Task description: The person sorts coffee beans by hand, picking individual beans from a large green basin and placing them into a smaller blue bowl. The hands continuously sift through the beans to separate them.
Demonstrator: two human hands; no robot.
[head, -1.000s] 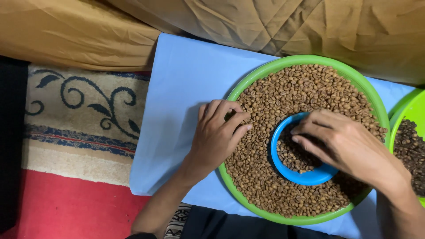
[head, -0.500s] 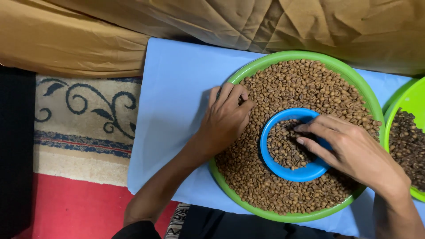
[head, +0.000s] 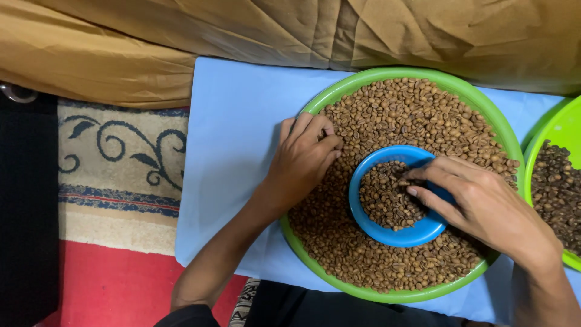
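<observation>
Both of my hands are working in the beans. Doing this well, I judge, means keeping my fingertips light so single beans get nudged rather than whole heaps shoved over the rim. My right hand [head: 484, 209] is resting on the right side of the blue bowl [head: 396, 233], fingers loosely spread and nearly straight, the tips touching the beans inside it; I am gripping nothing that I can see. My left hand [head: 301, 158] is lying half curled on the brown beans [head: 411, 115] at the left edge of the big green basin [head: 502, 130], fingertips bunched; whether a bean is pinched I cannot tell. The basin is sitting on a pale blue sheet [head: 239, 127], with a second green basin [head: 560, 130] at the right edge and tan cloth [head: 242, 30] beyond.
</observation>
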